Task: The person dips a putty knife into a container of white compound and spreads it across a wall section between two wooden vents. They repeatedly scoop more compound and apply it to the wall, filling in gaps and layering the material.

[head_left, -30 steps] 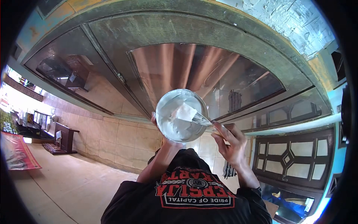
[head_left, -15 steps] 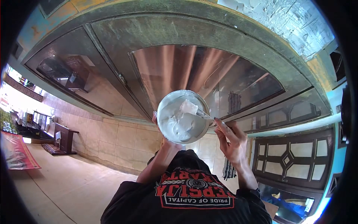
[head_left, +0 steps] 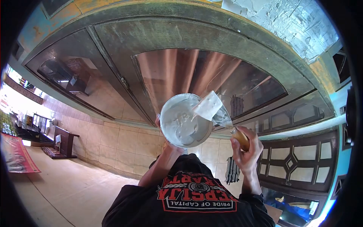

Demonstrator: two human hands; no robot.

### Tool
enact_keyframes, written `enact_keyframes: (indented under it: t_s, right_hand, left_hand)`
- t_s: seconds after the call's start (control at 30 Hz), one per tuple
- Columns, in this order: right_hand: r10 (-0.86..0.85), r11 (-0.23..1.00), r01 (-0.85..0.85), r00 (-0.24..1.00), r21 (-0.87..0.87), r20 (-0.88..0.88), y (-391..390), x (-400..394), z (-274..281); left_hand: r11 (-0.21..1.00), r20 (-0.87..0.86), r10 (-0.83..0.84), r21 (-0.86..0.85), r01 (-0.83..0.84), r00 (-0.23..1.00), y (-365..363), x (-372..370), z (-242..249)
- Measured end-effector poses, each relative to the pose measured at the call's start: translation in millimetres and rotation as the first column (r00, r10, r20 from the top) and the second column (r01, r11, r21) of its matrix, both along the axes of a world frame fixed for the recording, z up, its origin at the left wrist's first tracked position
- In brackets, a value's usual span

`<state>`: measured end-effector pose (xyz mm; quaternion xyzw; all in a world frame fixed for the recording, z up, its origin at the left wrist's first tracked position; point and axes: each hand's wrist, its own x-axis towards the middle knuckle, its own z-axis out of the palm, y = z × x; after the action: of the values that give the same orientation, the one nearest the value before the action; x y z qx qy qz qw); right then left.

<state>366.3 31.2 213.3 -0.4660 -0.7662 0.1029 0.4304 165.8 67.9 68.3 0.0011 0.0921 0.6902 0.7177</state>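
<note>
Facing upward, a round white tub of white paste was clasped by the left hand, seemingly against spills; a brown-handled scraper was gripped by the right hand, its coated blade at the rim, perhaps to catch drips.

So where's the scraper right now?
Right of centre in the head view: the scraper is in the right hand, its coated blade at the tub's rim.

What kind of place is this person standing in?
Probably a house, perhaps at its front or on a porch: a dark wooden-framed window with pinkish-brown curtains behind the glass, beige wall tiles, and a dark brown panelled door to the right.
</note>
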Motion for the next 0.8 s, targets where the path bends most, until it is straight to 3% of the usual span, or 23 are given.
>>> enact_keyframes:
  t_s: [0.07,0.1,0.2,0.27,0.4,0.43,0.5,0.57,0.63,0.8]
  right_hand:
    - [0.043,0.966,-0.074,0.991,0.248,0.127,7,-2,-17]
    - [0.075,0.980,-0.102,0.985,0.170,0.157,11,-7,-28]
    - [0.092,0.987,-0.127,0.949,0.098,0.303,13,-7,-30]
    - [0.097,0.976,-0.132,0.976,0.176,0.194,6,-5,-19]
    - [0.096,0.984,-0.106,0.993,0.146,0.075,-2,-6,-10]
    - [0.099,0.983,-0.109,0.992,0.145,0.077,1,-7,-16]
    - [0.160,0.982,-0.182,0.944,0.050,0.287,8,-8,-36]
    - [0.180,0.982,-0.189,0.939,0.003,0.293,7,-10,-39]
    - [0.149,0.988,-0.152,0.987,0.042,0.065,2,-11,-32]
    - [0.105,0.991,-0.110,0.993,0.079,0.058,-2,-16,-38]
  left_hand:
    - [0.997,0.010,0.037,0.069,-0.038,0.999,0,1,-2]
    - [0.988,0.021,0.072,0.137,-0.075,0.997,0,2,-2]
    - [0.991,0.076,0.003,0.136,-0.013,0.997,2,2,5]
    - [0.996,0.121,-0.022,0.090,0.012,0.992,-1,1,2]
    - [0.996,0.144,-0.072,0.057,0.064,0.987,1,3,19]
    - [0.996,0.146,-0.069,0.057,0.061,0.987,1,2,16]
    - [0.992,0.207,-0.107,0.080,0.092,0.972,0,-1,6]
    - [0.993,0.207,-0.097,0.093,0.079,0.974,4,-2,1]
    - [0.994,0.209,-0.074,0.094,0.055,0.975,1,-3,-5]
    - [0.991,0.208,-0.072,0.122,0.047,0.975,3,-1,-15]
